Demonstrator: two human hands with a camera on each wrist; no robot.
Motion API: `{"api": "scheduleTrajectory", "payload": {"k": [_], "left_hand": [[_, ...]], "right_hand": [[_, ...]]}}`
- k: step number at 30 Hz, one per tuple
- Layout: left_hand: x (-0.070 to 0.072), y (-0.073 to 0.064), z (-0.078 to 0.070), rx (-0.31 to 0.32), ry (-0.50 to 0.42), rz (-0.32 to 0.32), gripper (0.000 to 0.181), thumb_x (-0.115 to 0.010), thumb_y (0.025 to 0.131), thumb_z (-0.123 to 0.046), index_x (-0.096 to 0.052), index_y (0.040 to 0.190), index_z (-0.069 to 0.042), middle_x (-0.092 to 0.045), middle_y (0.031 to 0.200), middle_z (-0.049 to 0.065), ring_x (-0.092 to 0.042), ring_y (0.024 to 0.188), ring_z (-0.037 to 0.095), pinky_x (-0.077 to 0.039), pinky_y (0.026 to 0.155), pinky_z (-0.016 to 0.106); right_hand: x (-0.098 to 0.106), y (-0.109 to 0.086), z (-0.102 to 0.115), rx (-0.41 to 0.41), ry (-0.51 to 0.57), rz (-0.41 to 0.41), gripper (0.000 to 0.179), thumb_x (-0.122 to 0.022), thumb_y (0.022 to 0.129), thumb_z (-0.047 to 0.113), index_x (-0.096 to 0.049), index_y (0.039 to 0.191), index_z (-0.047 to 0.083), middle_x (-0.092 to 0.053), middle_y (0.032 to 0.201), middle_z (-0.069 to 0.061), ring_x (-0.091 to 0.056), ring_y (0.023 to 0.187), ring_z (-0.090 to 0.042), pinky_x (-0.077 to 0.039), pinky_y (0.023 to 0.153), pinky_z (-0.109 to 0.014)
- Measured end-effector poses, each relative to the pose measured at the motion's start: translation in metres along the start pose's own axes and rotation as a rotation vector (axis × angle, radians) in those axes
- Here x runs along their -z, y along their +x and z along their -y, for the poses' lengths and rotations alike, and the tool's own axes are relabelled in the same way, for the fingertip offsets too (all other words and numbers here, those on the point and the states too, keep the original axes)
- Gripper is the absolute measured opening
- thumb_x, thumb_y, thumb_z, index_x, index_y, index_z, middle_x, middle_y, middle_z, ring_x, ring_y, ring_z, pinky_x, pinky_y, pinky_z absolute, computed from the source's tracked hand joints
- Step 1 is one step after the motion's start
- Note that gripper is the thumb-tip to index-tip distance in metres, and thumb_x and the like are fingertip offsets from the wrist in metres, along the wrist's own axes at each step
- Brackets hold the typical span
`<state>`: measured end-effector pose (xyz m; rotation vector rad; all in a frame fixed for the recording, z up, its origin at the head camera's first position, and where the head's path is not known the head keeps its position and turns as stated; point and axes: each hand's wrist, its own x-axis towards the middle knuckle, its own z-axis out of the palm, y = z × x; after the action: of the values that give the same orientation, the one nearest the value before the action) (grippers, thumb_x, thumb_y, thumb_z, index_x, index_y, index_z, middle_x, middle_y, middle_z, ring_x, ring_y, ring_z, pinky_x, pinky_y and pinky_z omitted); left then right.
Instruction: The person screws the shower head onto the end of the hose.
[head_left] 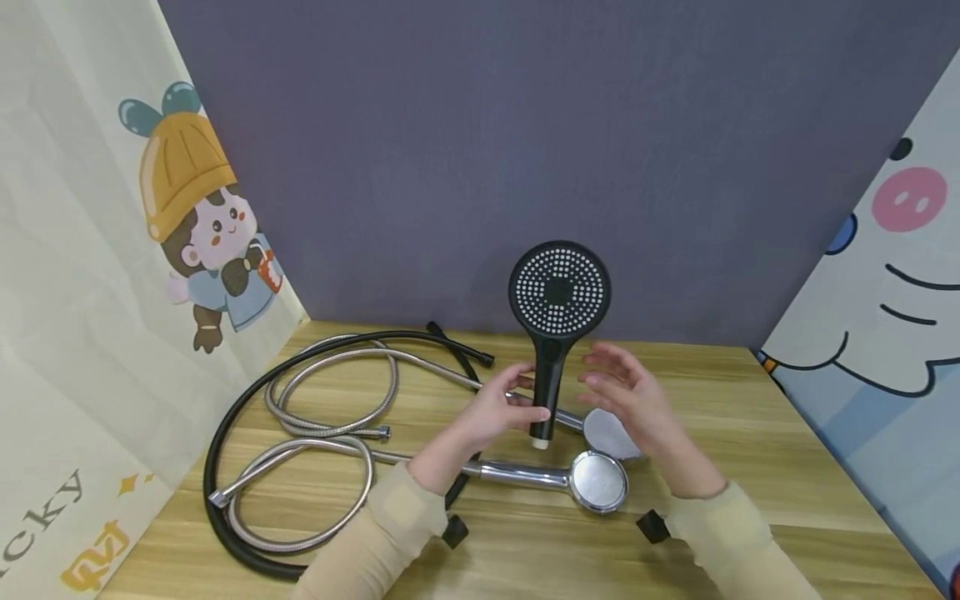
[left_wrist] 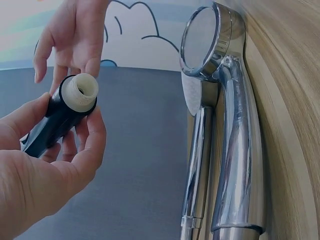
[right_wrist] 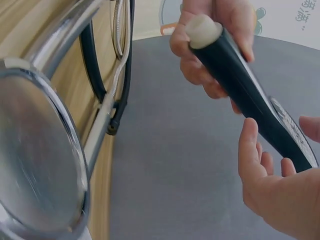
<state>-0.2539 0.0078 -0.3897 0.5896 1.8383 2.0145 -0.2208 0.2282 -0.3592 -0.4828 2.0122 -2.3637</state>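
A black handheld shower head point(head_left: 558, 292) stands upright above the table, its spray face with pale nozzles turned toward the head camera. My left hand point(head_left: 495, 408) grips the low end of its handle between thumb and fingers. From the bottom of that handle a white threaded connector point(left_wrist: 81, 92) sticks out, hollow in the middle. To the right of the handle is my right hand point(head_left: 630, 392), fingers spread and loosely bent, holding nothing. In the right wrist view its fingertips point(right_wrist: 249, 127) are right beside the black handle.
Two chrome shower heads lie below my hands, one in front point(head_left: 598, 482) and one behind point(head_left: 611, 433). Coiled metal hoses point(head_left: 281, 547) and a black hose point(head_left: 213, 467) spread over the left of the wooden table point(head_left: 750, 467). A grey panel point(head_left: 420, 167) rises behind.
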Motion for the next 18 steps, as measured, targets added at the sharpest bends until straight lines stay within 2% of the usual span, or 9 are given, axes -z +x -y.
{"api": "scheduleTrajectory", "payload": {"k": [3,7,14,18], "left_hand": [[-0.001,0.0,0.0,0.003,-0.002,0.003,0.066,-0.071,0.079,0.004,-0.043,0.138,-0.011,-0.053,0.121,0.016,-0.061,0.086,0.021,-0.057,0.068,0.035],[-0.004,-0.001,-0.001,0.0,-0.006,0.008,0.065,-0.07,0.079,0.004,-0.044,0.137,-0.011,-0.053,0.12,0.015,-0.06,0.086,0.02,-0.057,0.068,0.035],[-0.006,-0.001,-0.002,-0.019,0.003,-0.002,0.065,-0.07,0.079,0.005,-0.044,0.136,-0.008,-0.051,0.12,0.014,-0.061,0.086,0.02,-0.057,0.065,0.034],[-0.007,-0.002,-0.001,-0.019,0.01,-0.011,0.064,-0.07,0.078,0.006,-0.044,0.135,-0.008,-0.052,0.12,0.013,-0.062,0.085,0.019,-0.057,0.064,0.034]], "right_hand": [[-0.005,0.002,-0.004,-0.038,0.0,-0.011,0.048,-0.055,0.091,-0.002,-0.035,0.135,0.0,-0.047,0.122,-0.011,-0.059,0.1,-0.014,-0.054,0.083,-0.037],[-0.012,0.006,-0.009,-0.072,-0.002,-0.02,0.05,-0.056,0.091,-0.003,-0.033,0.136,-0.002,-0.047,0.119,-0.009,-0.06,0.098,-0.014,-0.054,0.083,-0.036],[-0.018,0.011,-0.013,-0.105,-0.046,-0.032,0.058,-0.056,0.09,-0.002,-0.027,0.14,-0.002,-0.045,0.12,-0.01,-0.061,0.095,-0.012,-0.052,0.087,-0.042],[-0.019,0.014,-0.016,-0.117,-0.053,-0.034,0.062,-0.057,0.09,-0.001,-0.024,0.142,-0.001,-0.043,0.119,-0.011,-0.061,0.093,-0.012,-0.053,0.084,-0.04]]}}
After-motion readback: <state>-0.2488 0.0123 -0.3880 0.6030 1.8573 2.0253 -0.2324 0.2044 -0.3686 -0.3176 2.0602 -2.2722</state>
